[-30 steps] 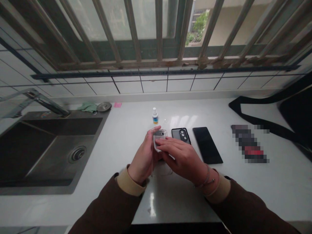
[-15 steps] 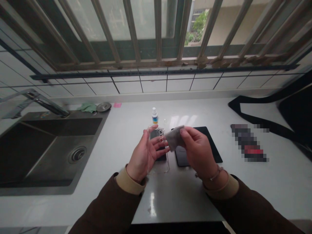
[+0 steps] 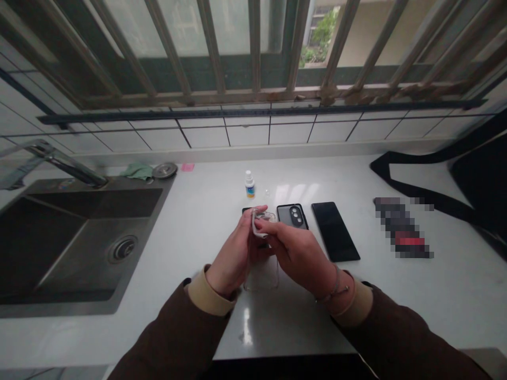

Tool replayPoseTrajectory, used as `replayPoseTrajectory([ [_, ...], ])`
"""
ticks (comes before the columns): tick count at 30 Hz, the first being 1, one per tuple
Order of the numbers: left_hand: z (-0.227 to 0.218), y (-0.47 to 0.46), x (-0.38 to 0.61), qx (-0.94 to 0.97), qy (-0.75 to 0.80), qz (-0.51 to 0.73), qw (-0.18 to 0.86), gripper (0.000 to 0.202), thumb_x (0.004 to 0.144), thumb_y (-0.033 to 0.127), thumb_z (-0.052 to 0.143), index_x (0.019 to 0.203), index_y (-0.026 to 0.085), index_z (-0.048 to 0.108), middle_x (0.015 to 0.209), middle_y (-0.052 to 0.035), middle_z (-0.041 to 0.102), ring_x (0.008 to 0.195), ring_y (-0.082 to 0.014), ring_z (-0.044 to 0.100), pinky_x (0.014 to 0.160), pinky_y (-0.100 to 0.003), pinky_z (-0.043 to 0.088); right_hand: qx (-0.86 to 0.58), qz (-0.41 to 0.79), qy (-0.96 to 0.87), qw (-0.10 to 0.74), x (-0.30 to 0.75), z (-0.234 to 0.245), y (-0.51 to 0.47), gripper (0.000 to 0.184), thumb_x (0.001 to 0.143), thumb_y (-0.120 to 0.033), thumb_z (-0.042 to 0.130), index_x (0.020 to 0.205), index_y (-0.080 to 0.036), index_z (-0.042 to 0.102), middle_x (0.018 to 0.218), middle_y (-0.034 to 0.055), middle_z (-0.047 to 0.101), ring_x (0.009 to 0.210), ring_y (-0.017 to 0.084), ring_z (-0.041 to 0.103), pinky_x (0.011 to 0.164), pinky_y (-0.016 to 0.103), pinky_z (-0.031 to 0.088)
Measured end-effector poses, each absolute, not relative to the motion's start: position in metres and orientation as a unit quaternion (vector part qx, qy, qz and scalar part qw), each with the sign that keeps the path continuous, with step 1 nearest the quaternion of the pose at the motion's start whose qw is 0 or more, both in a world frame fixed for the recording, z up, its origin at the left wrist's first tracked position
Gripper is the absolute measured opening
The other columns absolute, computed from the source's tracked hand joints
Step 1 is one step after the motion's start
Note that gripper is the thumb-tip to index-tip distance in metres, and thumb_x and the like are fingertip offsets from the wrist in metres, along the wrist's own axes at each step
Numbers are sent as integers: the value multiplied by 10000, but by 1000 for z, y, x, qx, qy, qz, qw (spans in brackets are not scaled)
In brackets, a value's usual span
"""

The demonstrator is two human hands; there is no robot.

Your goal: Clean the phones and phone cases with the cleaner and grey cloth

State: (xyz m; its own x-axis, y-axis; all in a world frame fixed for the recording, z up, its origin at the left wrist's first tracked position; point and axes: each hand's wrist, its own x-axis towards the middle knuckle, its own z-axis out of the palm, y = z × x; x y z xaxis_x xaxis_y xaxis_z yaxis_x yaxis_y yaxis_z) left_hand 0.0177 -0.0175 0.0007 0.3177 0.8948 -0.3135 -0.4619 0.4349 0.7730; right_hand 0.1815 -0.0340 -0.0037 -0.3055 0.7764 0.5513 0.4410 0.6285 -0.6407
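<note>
In the head view, the left hand point(image 3: 232, 256) grips a clear phone case point(image 3: 263, 282) over the white counter point(image 3: 190, 221), the right hand point(image 3: 301, 256) pinches a grey cloth point(image 3: 256, 230) against its far end, and a black case point(image 3: 287, 213) and dark phone point(image 3: 336, 231) lie to the right.

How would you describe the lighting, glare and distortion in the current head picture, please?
In the head view, light is dim, apparently daylight from the barred window; pale glare streaks the white countertop beyond the black phone case; wide-angle distortion splays the bars; a pixelated patch hides detail at right; the clear case in the left hand barely stands out.
</note>
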Motion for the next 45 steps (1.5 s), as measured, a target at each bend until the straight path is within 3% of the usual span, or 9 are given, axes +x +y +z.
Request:
replayPoseTrajectory([
  [7, 6, -11, 9, 262, 390, 457, 756, 530, 1102, 628, 468, 1463, 251, 562, 1136, -162, 780, 854, -245, 778, 744, -361, 629, -307, 227, -844, 377, 182, 2, -40, 229, 1121, -206, 534, 1293, -218, 684, 1203, 98, 844, 1044, 231, 834, 870, 346, 663],
  [13, 10, -7, 3, 248, 370, 462, 767, 518, 1107, 619, 455, 1455, 250, 559, 1131, -166, 775, 856, -243, 778, 746, -363, 647, -278, 438, -789, 329, 184, 17, -43, 147, 1092, -273, 612, 1089, -223, 750, 989, 34, 833, 775, 161, 751, 738, 292, 597],
  [18, 10, -7, 6, 223, 354, 474, 775, 427, 1125, 565, 431, 1410, 273, 557, 1100, -135, 763, 872, -252, 773, 790, -414, 652, -376, 533, -587, 479, 187, 7, -31, 257, 1082, -437, 630, 1052, -206, 737, 936, 34, 798, 808, 172, 749, 731, 313, 638],
  [22, 9, -10, 9, 246, 353, 439, 789, 410, 1132, 551, 397, 1343, 242, 566, 1105, -154, 755, 884, -269, 772, 801, -437, 652, -517, 343, -521, 587, 194, 3, -26, 251, 1088, -441, 630, 1090, -217, 742, 878, 34, 794, 791, 192, 762, 757, 355, 657],
  [24, 7, -13, 12, 256, 351, 420, 796, 434, 1127, 570, 405, 1337, 235, 583, 1099, -151, 748, 885, -268, 763, 802, -439, 651, -535, 254, -587, 552, 195, 4, -27, 207, 1096, -373, 623, 1153, -230, 761, 957, 50, 829, 844, 205, 792, 799, 370, 665],
  [26, 3, -15, 15, 264, 356, 406, 799, 474, 1124, 589, 411, 1331, 219, 624, 1099, -143, 740, 894, -255, 746, 795, -417, 648, -496, 212, -681, 495, 191, 3, -31, 226, 1099, -286, 604, 1265, -250, 752, 1197, 77, 842, 1051, 232, 820, 937, 404, 670],
  [29, -5, -18, 18, 284, 380, 420, 774, 479, 1119, 583, 457, 1326, 210, 674, 1129, -125, 742, 918, -223, 725, 781, -341, 628, -422, 196, -774, 429, 182, -2, -35, 308, 1105, -193, 541, 1362, -246, 703, 1457, 104, 750, 1318, 255, 746, 1105, 442, 625],
  [36, 0, -11, 11, 268, 415, 463, 736, 430, 1123, 550, 455, 1347, 219, 612, 1052, -129, 783, 820, -225, 760, 719, -326, 612, -348, 238, -818, 391, 178, -3, -41, 220, 1110, -215, 547, 1274, -230, 693, 1218, 86, 844, 1048, 240, 838, 883, 355, 659],
  [45, 3, -2, 0, 265, 409, 473, 734, 466, 1143, 553, 360, 1428, 223, 526, 1088, -172, 784, 810, -241, 779, 718, -364, 654, -264, 398, -818, 321, 179, 16, -48, 157, 1087, -224, 609, 1189, -235, 729, 1055, 49, 849, 933, 202, 825, 851, 311, 632],
])
